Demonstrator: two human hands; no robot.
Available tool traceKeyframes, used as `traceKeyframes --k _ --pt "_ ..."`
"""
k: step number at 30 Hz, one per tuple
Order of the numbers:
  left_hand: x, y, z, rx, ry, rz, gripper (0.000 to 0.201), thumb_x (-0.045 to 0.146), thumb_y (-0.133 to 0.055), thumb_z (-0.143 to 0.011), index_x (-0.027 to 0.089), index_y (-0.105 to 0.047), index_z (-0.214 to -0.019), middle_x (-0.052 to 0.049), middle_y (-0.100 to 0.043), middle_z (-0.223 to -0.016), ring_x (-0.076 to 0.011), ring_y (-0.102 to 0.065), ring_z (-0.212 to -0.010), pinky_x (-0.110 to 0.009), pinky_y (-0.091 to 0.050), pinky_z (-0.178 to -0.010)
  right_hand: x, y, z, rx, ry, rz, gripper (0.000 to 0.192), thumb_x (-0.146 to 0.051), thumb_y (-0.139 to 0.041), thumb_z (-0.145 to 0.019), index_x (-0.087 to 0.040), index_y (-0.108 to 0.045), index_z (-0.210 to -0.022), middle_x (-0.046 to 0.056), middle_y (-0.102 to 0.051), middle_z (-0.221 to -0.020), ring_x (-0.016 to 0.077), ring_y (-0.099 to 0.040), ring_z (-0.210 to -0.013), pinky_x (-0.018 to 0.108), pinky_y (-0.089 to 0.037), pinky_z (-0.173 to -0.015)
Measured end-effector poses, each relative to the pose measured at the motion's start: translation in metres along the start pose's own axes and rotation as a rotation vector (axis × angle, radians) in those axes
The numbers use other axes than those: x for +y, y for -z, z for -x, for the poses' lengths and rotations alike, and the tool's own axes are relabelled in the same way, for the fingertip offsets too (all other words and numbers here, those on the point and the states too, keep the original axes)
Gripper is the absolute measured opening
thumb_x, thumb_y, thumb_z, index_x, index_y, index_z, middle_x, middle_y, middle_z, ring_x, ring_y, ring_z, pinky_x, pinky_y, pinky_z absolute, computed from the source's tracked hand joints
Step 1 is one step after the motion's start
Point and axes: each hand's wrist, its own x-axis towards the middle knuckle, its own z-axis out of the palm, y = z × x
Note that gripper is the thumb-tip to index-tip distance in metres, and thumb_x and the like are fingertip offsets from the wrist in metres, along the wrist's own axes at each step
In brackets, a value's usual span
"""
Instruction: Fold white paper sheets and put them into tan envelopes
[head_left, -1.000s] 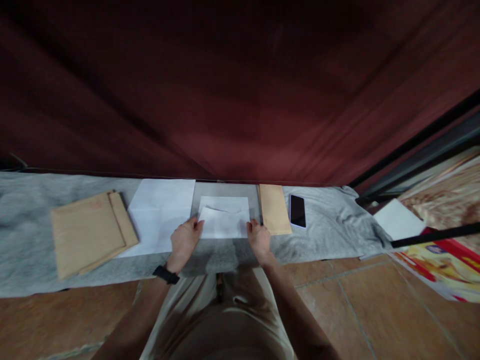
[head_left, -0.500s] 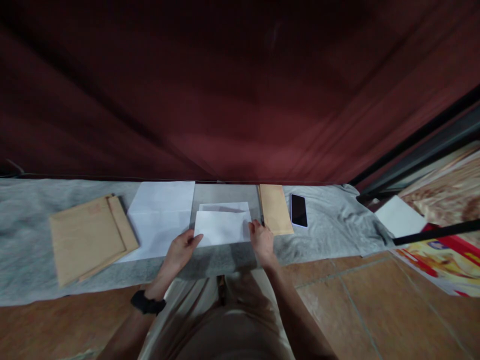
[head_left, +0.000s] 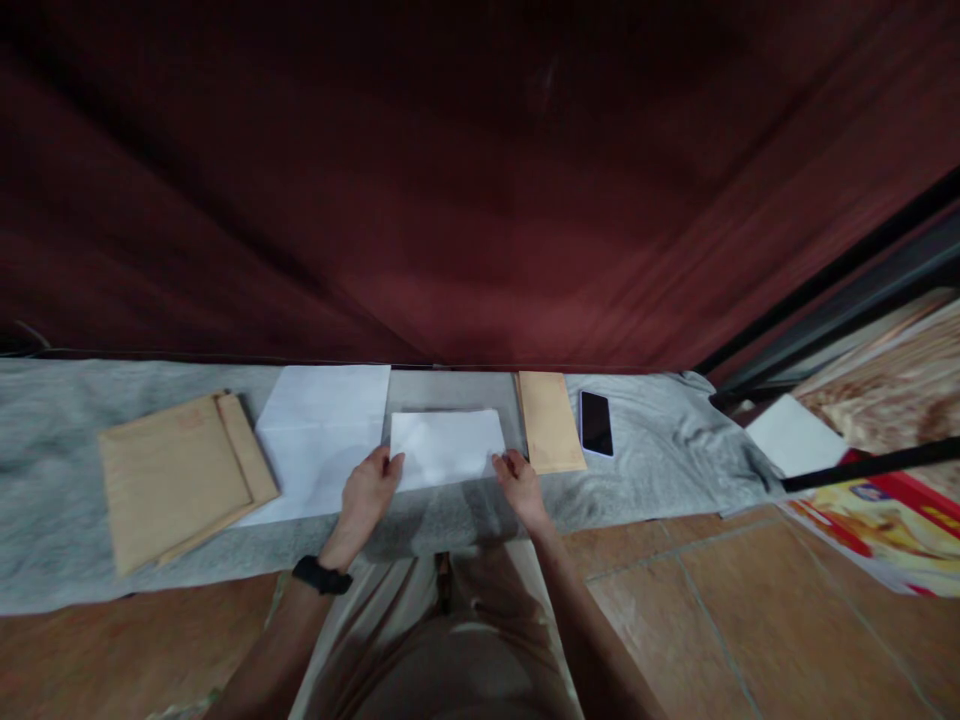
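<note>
Head view: both hands' fingers (head_left: 391, 462) pinch a white rectangular envelope (head_left: 448, 446) (smooth paper).

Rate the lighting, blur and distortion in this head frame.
Head view: dim overall, the dark red curtain nearly black at the top; wide-angle bending at the edges; the white envelope between left hand and right hand is brightest, slightly soft, without glare.

You are facing a dark red draped curtain (head_left: 480, 200); a grey felt cloth (head_left: 660, 450) is lying over the terracotta tiled floor (head_left: 750, 620).
</note>
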Motion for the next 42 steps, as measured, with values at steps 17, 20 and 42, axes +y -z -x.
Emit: traceKeyframes --k 17,20,42 --pt "0.025 0.005 0.004 -0.018 0.114 -0.196 0.040 0.045 -0.038 -0.102 0.019 -0.065 -0.115 -0.013 -0.077 -0.095 -0.0286 -0.073 -0.090 -0.033 -0.047 -0.069 -0.026 -0.010 0.004 0.059 -0.082 0.537 0.027 -0.029 -0.044 -0.107 -0.015 -0.066 -0.111 0.014 -0.077 -0.088 0.0221 -0.076 -0.084 0.025 -0.049 -0.071" --pt "0.028 0.006 0.004 -0.024 0.143 -0.193 0.040 0.045 -0.038 -0.102 0.019 -0.065 -0.115 -0.014 -0.077 -0.096 -0.0287 -0.073 -0.091 -0.033 -0.048 -0.070 -0.027 -0.012 0.005 0.085 -0.054 0.575 0.027 -0.029 -0.042 -0.108 -0.014 -0.062 -0.115 0.014 -0.076 -0.092 0.0209 -0.076 -0.082 0.025 -0.050 -0.070" --pt "0.030 0.003 0.004 -0.012 0.151 -0.207 0.038 0.041 -0.039 -0.102 0.016 -0.059 -0.123 -0.015 -0.076 -0.096 -0.0290 -0.073 -0.090 -0.034 -0.049 -0.073 -0.018 -0.057 0.003 0.078 0.456 0.543 0.050 -0.035 -0.045 -0.107 -0.017 -0.045 -0.154 0.015 -0.041 -0.162 0.0282 -0.037 -0.150 0.048 -0.028 -0.122"
